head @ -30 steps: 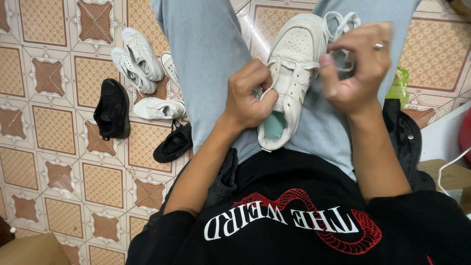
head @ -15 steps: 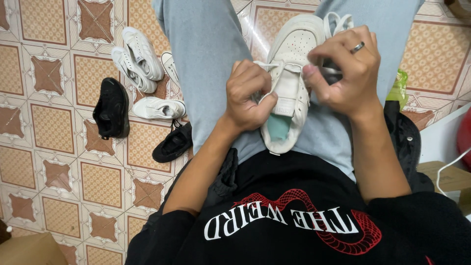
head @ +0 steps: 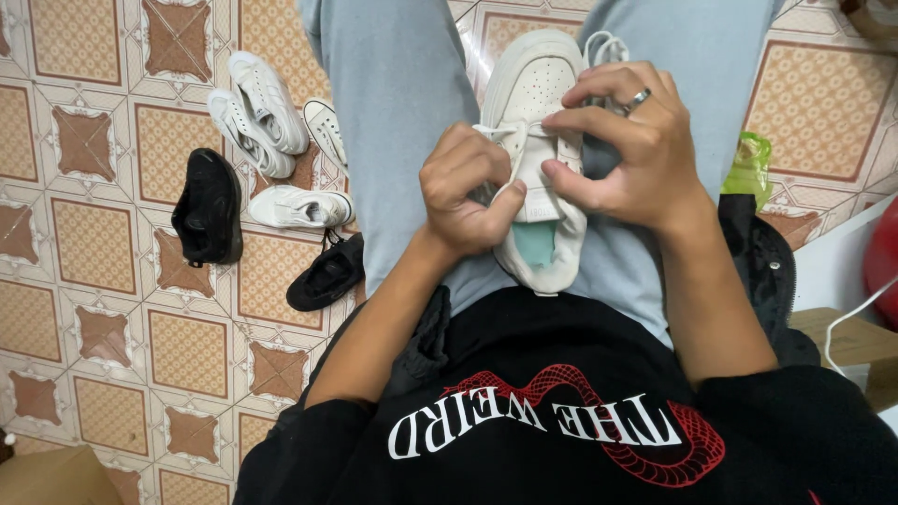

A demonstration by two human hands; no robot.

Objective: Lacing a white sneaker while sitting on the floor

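resting on the lap, toe toward twelve o'clock, the white shoe [head: 543, 140] lies on pale blue jeans [head: 402, 112] with both hands on it. the left hand [head: 463, 192] sits at the shoe's nine o'clock side, curled almost into a fist, thumb pressed against the shoe's edge near the opening; a strand of white lace [head: 496, 131] runs out from the top of that fist across the shoe, so the fingers are closed on it. the right hand [head: 627, 150] comes in from three o'clock, fingers bent and hooked over the lace rows, forefinger and thumb nearly meeting in a narrow pinch at the tongue; whether lace or tongue sits in that pinch i cannot tell. a ring [head: 638, 96] shows on one finger of this hand. loose lace loops [head: 603, 47] lie at the shoe's one o'clock, beyond the right knuckles. the greenish insole [head: 535, 245] shows in the opening at six o'clock, below both hands.

on the tiled floor [head: 94, 243] at nine to ten o'clock lie other shoes: a white pair [head: 257, 112], a single white shoe [head: 299, 208], and two black shoes [head: 208, 208], well apart from the hands. a green packet [head: 748, 168] lies at three o'clock, beside the right thigh.
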